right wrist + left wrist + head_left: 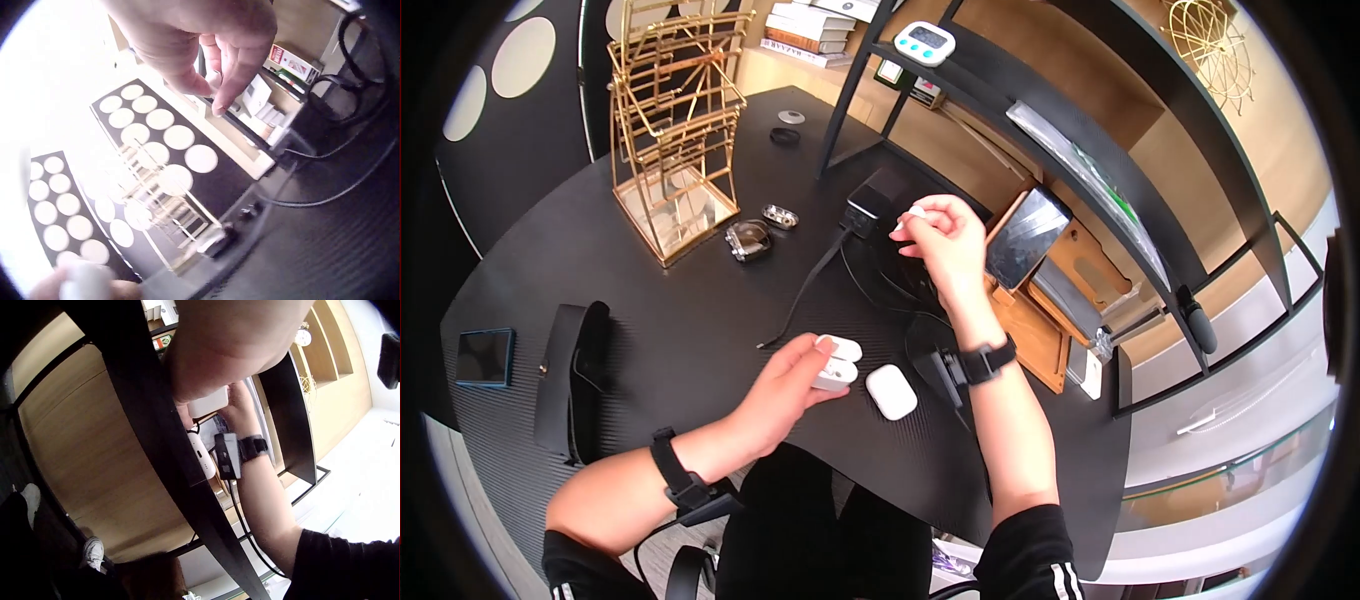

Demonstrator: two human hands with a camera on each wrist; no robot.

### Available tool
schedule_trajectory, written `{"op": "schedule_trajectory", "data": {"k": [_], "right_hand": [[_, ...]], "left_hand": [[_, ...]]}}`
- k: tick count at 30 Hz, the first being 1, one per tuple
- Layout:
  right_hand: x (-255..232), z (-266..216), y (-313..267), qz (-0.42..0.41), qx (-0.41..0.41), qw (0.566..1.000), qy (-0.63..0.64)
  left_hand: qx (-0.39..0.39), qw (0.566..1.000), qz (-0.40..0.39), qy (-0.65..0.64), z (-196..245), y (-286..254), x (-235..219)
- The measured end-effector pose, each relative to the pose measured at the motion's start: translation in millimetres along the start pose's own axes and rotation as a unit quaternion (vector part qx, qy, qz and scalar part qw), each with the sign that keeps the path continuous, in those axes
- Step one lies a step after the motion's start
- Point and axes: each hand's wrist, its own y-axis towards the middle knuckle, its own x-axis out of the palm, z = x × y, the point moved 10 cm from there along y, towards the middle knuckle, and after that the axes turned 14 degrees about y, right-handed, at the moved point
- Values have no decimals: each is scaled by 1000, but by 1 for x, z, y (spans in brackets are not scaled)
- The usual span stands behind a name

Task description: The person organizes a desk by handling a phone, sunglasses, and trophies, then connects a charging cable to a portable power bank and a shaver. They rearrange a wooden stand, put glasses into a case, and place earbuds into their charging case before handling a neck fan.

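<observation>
My left hand (770, 400) holds a white earbud charging case (836, 374) with its lid up, low over the front of the black table. Raised to the right and farther back, my right hand (952, 250) pinches a small white earbud (916, 212) between thumb and fingertips. The right wrist view shows that earbud (214, 80) partly hidden by the fingers. A second white earbud case (891, 392), its lid down, lies on the table just right of the left hand. In the left wrist view, the forearm hides most of the left hand.
Behind the hands are a black charger block (870, 205) with cables and a gold wire rack (675, 150). A clear case (748, 240), a glasses case (570, 380) and a phone (485, 357) lie leftward. Wooden stands with a tablet (1028, 238) and a black shelf frame (1040, 130) border the right.
</observation>
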Motion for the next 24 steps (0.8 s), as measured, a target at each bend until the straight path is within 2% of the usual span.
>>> {"op": "schedule_trajectory", "data": {"k": [4, 8, 10, 11, 15, 16, 18, 24], "right_hand": [[23, -43, -74, -89, 47, 994, 48], [31, -36, -131, -164, 92, 981, 48], [30, -23, -138, -176, 123, 977, -15], [29, -18, -138, -179, 108, 977, -38], [32, -3, -143, -204, 164, 965, -23], [31, -4, -143, -201, 161, 966, -21], [39, -15, -143, -246, 97, 962, -68], [42, -12, -143, -267, 75, 951, -136]], "left_hand": [[-8, 1000, 1, -23, 1, -1, -1], [1, 999, -5, -33, 0, -4, 0], [4, 1000, -3, -29, 3, -9, 5], [-9, 1000, 0, -26, 4, -14, 8], [-23, 1000, 4, -8, -2, -20, 13], [-19, 1000, 8, -8, -2, -19, 12], [-15, 1000, 4, -4, 2, -17, 13], [-11, 1000, -21, 0, -1, -16, 13]]}}
